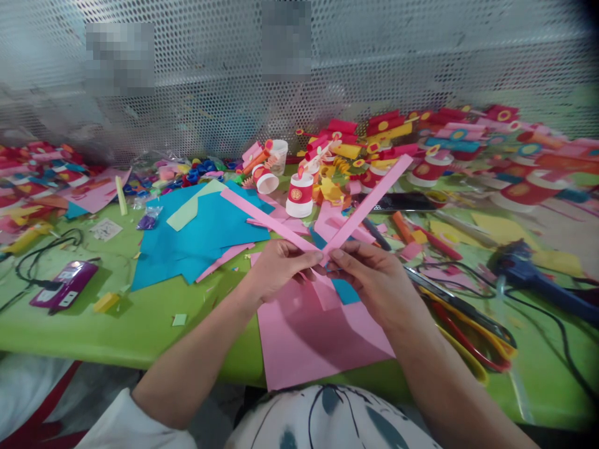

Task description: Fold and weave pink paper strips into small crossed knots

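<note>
Your left hand [286, 267] and right hand [374, 274] meet at the base of a V of pink paper strip [367, 204]. The left pinches one arm of it between thumb and fingers; the right pinches the other just beside it. The two arms rise apart, away from you; you cannot tell here whether it is one folded strip or two crossed ones. The V is above the green table [210, 349], over a pink paper sheet [318, 349] that lies close to your body.

Beyond your left hand, blue paper sheets [182, 243] lie with a pale green paper piece [189, 209] on top. Beyond the V stands a red-and-white paper cup [299, 196]. To the right of your right hand lie scissors [500, 366] with red and yellow handles, and past them a blue glue gun [543, 280]. At far left you have a purple power strip [68, 287] with a cable plugged in, and a small yellow block [107, 302] near it.
</note>
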Demonstrator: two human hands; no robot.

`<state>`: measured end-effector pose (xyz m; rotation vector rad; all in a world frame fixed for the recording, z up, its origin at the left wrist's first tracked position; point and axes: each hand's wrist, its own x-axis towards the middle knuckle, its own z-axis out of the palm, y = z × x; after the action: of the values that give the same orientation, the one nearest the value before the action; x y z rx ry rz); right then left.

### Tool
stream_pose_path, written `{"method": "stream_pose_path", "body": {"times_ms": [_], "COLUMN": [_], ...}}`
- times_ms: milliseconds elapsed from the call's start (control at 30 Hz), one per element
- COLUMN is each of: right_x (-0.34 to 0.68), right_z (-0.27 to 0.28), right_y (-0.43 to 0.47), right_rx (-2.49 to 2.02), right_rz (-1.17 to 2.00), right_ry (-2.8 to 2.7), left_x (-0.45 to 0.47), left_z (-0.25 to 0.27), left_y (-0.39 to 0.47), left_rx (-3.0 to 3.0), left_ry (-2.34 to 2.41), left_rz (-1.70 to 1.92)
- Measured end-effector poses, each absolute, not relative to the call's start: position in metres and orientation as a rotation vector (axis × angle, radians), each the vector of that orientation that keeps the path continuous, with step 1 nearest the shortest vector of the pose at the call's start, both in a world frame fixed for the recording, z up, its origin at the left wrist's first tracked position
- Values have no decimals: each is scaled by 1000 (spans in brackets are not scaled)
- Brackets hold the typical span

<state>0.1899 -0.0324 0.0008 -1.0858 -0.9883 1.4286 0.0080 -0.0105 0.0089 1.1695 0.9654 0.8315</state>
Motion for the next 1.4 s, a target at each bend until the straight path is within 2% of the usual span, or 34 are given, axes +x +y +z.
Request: {"method": "stream_pose_path", "body": {"times_ms": [1233, 1400], "right_x": [189, 190], "right_z": [4, 4], "right_y": [-34, -34], "right_rx": [-1095, -1150], "right_rz": [1414, 1313], "right_ry": [-1037, -1170], "left_x": [9, 11], "left_z": [7, 6], "left_y": [-10, -11], "left_rx": [1301, 1327], "left_ry": [949, 960], "left_rz": [849, 863]}}
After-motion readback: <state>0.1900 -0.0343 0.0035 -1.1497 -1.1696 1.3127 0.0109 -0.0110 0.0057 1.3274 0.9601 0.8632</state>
